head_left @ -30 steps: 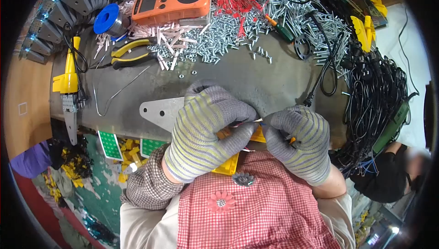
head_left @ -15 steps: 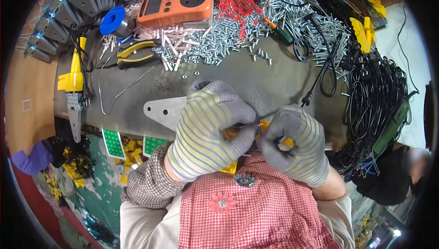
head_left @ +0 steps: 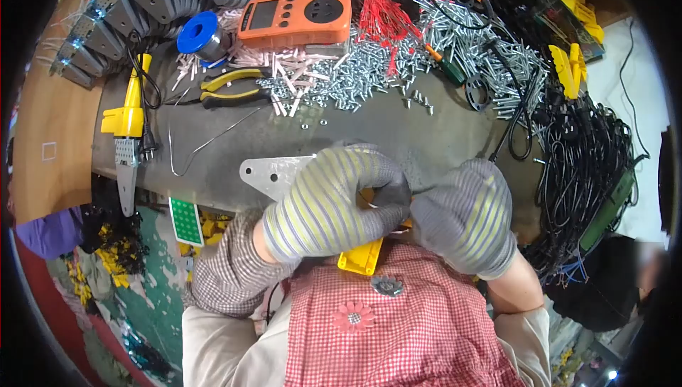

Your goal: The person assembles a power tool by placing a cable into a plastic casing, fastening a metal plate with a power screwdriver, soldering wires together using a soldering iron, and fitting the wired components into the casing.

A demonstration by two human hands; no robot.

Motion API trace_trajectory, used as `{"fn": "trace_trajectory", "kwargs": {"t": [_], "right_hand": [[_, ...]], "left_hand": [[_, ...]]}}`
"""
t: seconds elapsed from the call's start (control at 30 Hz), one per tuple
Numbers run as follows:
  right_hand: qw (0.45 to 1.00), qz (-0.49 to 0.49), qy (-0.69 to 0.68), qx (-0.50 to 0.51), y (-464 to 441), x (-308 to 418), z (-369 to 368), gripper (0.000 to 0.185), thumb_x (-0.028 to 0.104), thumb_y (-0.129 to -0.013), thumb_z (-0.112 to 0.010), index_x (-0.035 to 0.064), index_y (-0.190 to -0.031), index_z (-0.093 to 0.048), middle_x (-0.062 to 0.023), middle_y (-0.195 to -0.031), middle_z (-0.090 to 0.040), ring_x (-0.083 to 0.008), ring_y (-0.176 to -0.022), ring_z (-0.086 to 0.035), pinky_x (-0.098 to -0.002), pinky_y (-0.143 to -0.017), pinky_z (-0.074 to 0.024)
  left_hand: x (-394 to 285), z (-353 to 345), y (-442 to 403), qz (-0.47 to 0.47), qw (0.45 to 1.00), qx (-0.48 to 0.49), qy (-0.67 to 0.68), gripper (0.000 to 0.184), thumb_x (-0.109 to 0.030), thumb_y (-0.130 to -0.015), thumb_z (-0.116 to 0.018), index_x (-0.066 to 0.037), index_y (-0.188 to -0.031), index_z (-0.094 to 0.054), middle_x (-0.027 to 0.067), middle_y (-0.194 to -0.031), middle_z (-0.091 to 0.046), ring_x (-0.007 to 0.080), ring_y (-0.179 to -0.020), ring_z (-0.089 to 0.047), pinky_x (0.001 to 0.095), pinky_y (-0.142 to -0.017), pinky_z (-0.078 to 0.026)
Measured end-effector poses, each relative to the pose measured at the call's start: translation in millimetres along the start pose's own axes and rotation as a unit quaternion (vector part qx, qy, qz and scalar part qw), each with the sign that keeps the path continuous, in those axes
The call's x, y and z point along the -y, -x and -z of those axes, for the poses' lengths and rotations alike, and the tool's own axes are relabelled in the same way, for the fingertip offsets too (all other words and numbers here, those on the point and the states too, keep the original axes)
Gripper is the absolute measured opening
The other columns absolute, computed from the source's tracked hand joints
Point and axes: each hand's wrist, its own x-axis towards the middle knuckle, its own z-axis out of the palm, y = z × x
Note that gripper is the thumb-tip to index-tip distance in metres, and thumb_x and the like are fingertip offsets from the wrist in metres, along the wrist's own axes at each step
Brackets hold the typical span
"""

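My left hand [head_left: 341, 199], in a grey and yellow striped glove, is closed with its thumb and fingers pinched together. Touching its fingertips is my right hand [head_left: 463, 216], gloved alike, its fingers curled down and mostly hidden. What lies between the fingertips is too small and covered to make out. Below my left hand a yellow plastic housing [head_left: 361, 258] shows against the checked apron. A flat grey metal plate [head_left: 273, 174] with holes sticks out beyond my left hand over the bench.
An orange meter [head_left: 295, 20], a blue solder spool [head_left: 199, 34], pliers [head_left: 234, 89] and piled screws [head_left: 355, 78] lie at the back. A yellow-handled piece [head_left: 128, 113] is at the left, black cables [head_left: 586, 174] at the right. Another person's dark sleeve [head_left: 593, 284] shows at lower right.
The view has shifted, so the bench items appear further right and slightly lower. My right hand has turned over, its back now facing up, and its fingertips have closed in against my left hand.
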Motion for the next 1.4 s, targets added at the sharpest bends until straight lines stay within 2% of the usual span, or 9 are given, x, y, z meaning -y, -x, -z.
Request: {"fn": "trace_trajectory", "kwargs": {"t": [0.2, 0.43, 0.53, 0.67, 0.87, 1.1, 1.2, 1.23, 1.4], "right_hand": [[0.909, -0.345, -0.232, 0.011, -7, 9, 0, 0.015, 0.015, -0.073, -0.073, 0.0078, -0.084, -0.065, -0.0080, -0.075, -0.062, -0.0286, -0.071, -0.062, -0.0399, -0.064, -0.0482], [0.989, -0.131, -0.064, -0.009, 2, -7, -2, 0.024, 0.020, -0.073, -0.077, 0.0069, -0.091, -0.068, -0.0062, -0.089, -0.069, -0.0231, -0.085, -0.065, -0.0360, -0.075, -0.0505], [0.887, -0.406, -0.157, -0.155, -14, -54, 26, 0.026, 0.014, -0.087, -0.067, 0.0040, -0.111, -0.066, -0.0111, -0.093, -0.071, -0.0186, -0.088, -0.068, -0.0298, -0.081, -0.0515], [0.953, -0.200, 0.119, -0.195, -53, -168, 38, 0.031, 0.006, -0.086, -0.062, 0.0032, -0.116, -0.065, -0.0077, -0.100, -0.069, -0.0155, -0.087, -0.064, -0.0263, -0.083, -0.0520], [0.874, -0.219, -0.369, -0.225, -101, -221, 3, 0.044, -0.010, -0.076, -0.066, 0.0030, -0.118, -0.067, -0.0087, -0.110, -0.069, -0.0186, -0.097, -0.065, -0.0278, -0.089, -0.0527], [0.895, 0.039, 0.398, -0.198, -60, -166, 44, 0.033, 0.005, -0.089, -0.063, 0.0070, -0.122, -0.064, -0.0075, -0.100, -0.067, -0.0113, -0.090, -0.063, -0.0235, -0.081, -0.0493], [0.819, -0.218, -0.213, -0.486, -38, -130, 33, 0.023, 0.013, -0.093, -0.062, 0.0044, -0.114, -0.065, -0.0074, -0.102, -0.066, -0.0166, -0.086, -0.063, -0.0264, -0.077, -0.0518], [0.886, -0.123, 0.237, -0.380, -22, -132, 34, 0.023, 0.022, -0.095, -0.062, 0.0034, -0.108, -0.065, -0.0053, -0.100, -0.065, -0.0160, -0.080, -0.062, -0.0269, -0.072, -0.0526], [0.639, -0.333, -0.606, -0.336, -14, -85, 16, 0.028, 0.030, -0.095, -0.060, 0.0033, -0.103, -0.063, -0.0039, -0.082, -0.062, -0.0142, -0.066, -0.062, -0.0258, -0.056, -0.0522]], "left_hand": [[-8, -15, 5, -0.183, 0.926, -0.118, -0.307, 0.014, -0.016, -0.066, -0.072, -0.010, -0.078, -0.067, 0.0034, -0.076, -0.059, 0.0250, -0.081, -0.061, 0.0449, -0.089, -0.043], [8, -5, 0, -0.056, 0.998, -0.027, -0.031, 0.013, -0.015, -0.072, -0.070, -0.007, -0.079, -0.062, 0.0088, -0.077, -0.061, 0.0308, -0.076, -0.060, 0.0418, -0.073, -0.047], [2, 22, 0, -0.038, 0.989, -0.093, -0.107, 0.021, -0.014, -0.080, -0.071, -0.005, -0.098, -0.066, 0.0116, -0.093, -0.064, 0.0308, -0.088, -0.064, 0.0397, -0.078, -0.050], [35, 49, -13, 0.003, 0.857, -0.218, -0.467, 0.021, -0.014, -0.076, -0.077, -0.007, -0.094, -0.068, 0.0114, -0.098, -0.063, 0.0310, -0.091, -0.060, 0.0431, -0.082, -0.045], [25, 39, -1, -0.043, 0.929, -0.245, -0.274, 0.014, -0.001, -0.075, -0.073, -0.004, -0.089, -0.069, 0.0089, -0.089, -0.063, 0.0221, -0.079, -0.061, 0.0316, -0.071, -0.048], [-7, 20, 25, -0.078, 0.976, -0.106, -0.174, 0.013, -0.006, -0.084, -0.066, -0.006, -0.095, -0.072, 0.0082, -0.083, -0.068, 0.0213, -0.075, -0.066, 0.0305, -0.065, -0.051], [-3, 12, 22, -0.050, 0.992, -0.092, -0.075, 0.012, -0.009, -0.084, -0.066, -0.007, -0.094, -0.071, 0.0077, -0.081, -0.068, 0.0236, -0.074, -0.067, 0.0316, -0.066, -0.052], [-1, 9, 22, -0.037, 0.994, -0.100, -0.031, 0.011, -0.009, -0.084, -0.066, -0.007, -0.093, -0.071, 0.0076, -0.080, -0.068, 0.0243, -0.074, -0.068, 0.0321, -0.066, -0.052], [-11, 7, 18, 0.005, 0.997, -0.053, -0.052, 0.009, -0.008, -0.084, -0.065, -0.007, -0.091, -0.070, 0.0087, -0.080, -0.069, 0.0257, -0.075, -0.068, 0.0341, -0.072, -0.052]]}}
